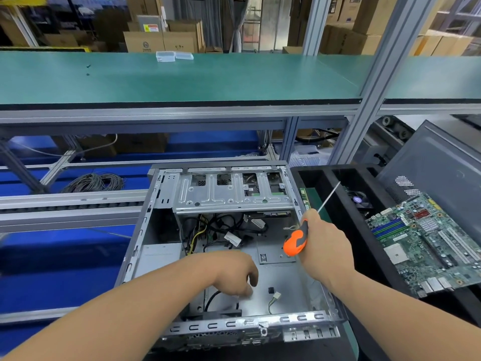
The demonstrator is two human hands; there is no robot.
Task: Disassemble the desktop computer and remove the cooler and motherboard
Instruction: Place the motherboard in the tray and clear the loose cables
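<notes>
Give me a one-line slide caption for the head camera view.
Left hand reaches into the emptied grey metal computer case; right hand grips an orange-handled screwdriver; green motherboard lies alongside.

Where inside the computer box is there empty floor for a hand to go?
Bare metal floor lies in the case between the left hand and the right wall, around the small loose connector. It is crowded farther back, where black cables tangle under the drive cage. The right hand holds the screwdriver.
</notes>
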